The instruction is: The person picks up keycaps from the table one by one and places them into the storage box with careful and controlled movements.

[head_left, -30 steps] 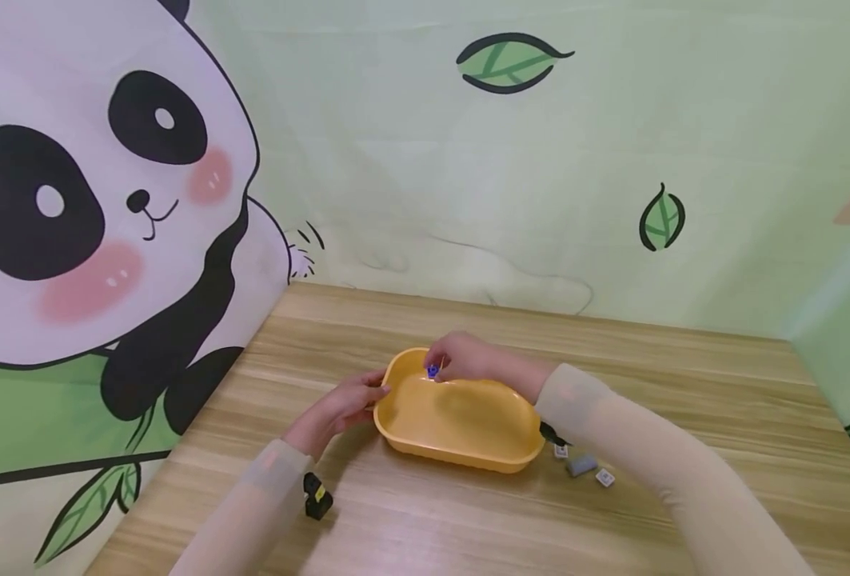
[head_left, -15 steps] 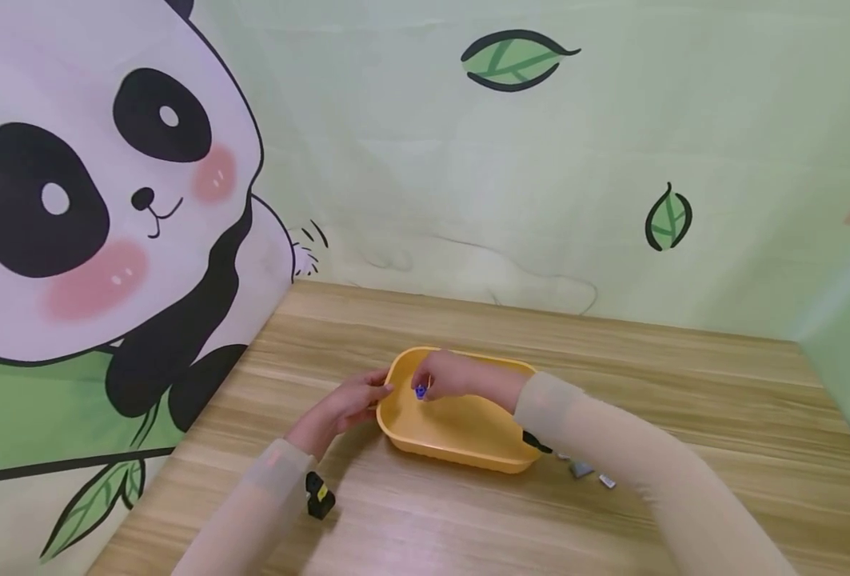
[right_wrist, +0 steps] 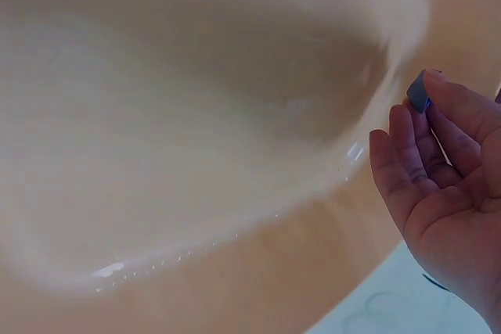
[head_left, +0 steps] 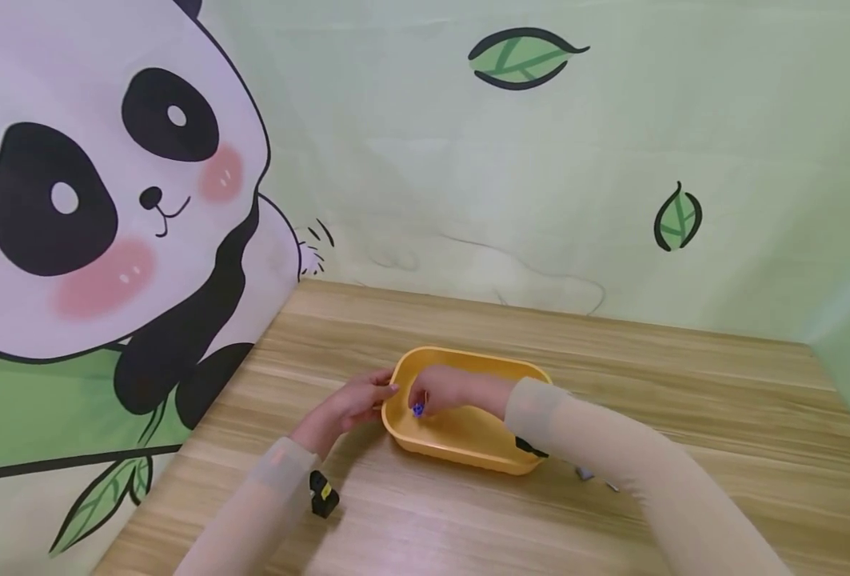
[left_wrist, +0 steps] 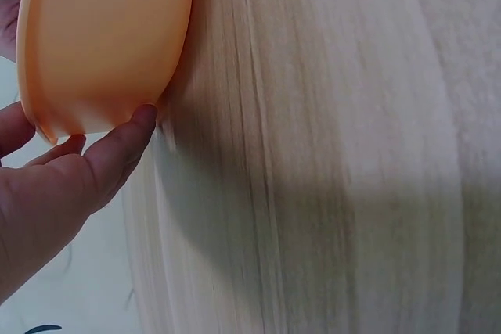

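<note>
A yellow-orange tray with rounded corners and raised walls sits on the wooden table. My left hand holds its left end, the thumb at the rim and the fingers against the outer wall, as the left wrist view shows the left hand close up. Inside the tray, low near its left end, my right hand pinches a small blue piece. In the right wrist view the small blue piece is between thumb and index finger of the right hand, the other fingers loosely bent.
Small grey pieces lie on the table right of the tray, partly behind the right sleeve. A black object with a yellow patch shows beside the left sleeve. Behind the table stands a panda-and-leaf backdrop.
My right hand has come from the tray's back rim forward and down into the tray, carrying the blue piece. The left hand keeps its hold. The right sleeve now covers more of the loose pieces.
</note>
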Available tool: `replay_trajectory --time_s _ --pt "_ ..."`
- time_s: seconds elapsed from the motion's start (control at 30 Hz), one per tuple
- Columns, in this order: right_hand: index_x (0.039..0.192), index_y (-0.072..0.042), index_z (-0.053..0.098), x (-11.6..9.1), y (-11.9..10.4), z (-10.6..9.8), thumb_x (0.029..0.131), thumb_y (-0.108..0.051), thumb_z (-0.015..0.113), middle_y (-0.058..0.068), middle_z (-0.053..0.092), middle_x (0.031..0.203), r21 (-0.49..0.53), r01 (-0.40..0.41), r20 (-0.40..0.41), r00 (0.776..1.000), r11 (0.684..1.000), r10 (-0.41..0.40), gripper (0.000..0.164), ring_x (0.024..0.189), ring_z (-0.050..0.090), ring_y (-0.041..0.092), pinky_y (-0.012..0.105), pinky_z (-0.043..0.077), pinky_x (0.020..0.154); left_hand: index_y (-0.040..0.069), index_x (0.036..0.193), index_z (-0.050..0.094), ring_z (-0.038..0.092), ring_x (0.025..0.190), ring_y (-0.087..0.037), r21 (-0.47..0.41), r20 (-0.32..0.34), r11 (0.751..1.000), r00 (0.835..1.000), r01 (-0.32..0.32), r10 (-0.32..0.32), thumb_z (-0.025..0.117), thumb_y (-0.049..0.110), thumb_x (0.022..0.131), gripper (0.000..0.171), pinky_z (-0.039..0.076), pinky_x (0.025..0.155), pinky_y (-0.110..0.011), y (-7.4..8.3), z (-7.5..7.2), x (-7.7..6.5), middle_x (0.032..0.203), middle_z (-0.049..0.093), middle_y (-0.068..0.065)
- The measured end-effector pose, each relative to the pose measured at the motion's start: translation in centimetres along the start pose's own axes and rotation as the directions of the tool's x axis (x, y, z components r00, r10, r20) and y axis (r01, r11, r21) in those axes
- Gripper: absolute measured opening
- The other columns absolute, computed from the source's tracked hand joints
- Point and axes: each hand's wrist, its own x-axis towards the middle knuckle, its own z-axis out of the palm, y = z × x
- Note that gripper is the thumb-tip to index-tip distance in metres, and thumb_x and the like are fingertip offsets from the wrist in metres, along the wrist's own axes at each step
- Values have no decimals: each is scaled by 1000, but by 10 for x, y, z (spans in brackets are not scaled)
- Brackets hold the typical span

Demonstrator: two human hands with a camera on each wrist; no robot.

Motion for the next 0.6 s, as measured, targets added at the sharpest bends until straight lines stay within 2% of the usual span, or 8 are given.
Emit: replay_trajectory --time_s 0.2,0.4,0.6 --pt "106 0 78 9 1 8 85 1 73 10 79 105 -16 52 24 998 999 -52 21 90 66 11 19 55 86 0 162 22 55 128 -27 -12 16 1000 1000 -2 2 42 10 108 57 54 108 -45 0 -2 0 157 40 -32" --pt "103 -1 78 13 -3 10 85 2 72 10 79 103 -11 56 38 998 998 -55 20 85 60 10 20 54 83 2 162 23 47 140 -34 -14 16 1000 1000 -3 3 41 10 109 56 52 110 -46 0 -3 -1 160 38 -31" --pt "99 -2 79 18 -4 14 85 1 73 9 79 99 -39 69 33 997 997 -68 16 86 64 13 21 54 82 1 161 26 48 140 -35 -18 14 1000 1000 -7 7 42 10 109 56 54 108 -45 -2 -3 -1 158 40 -31"
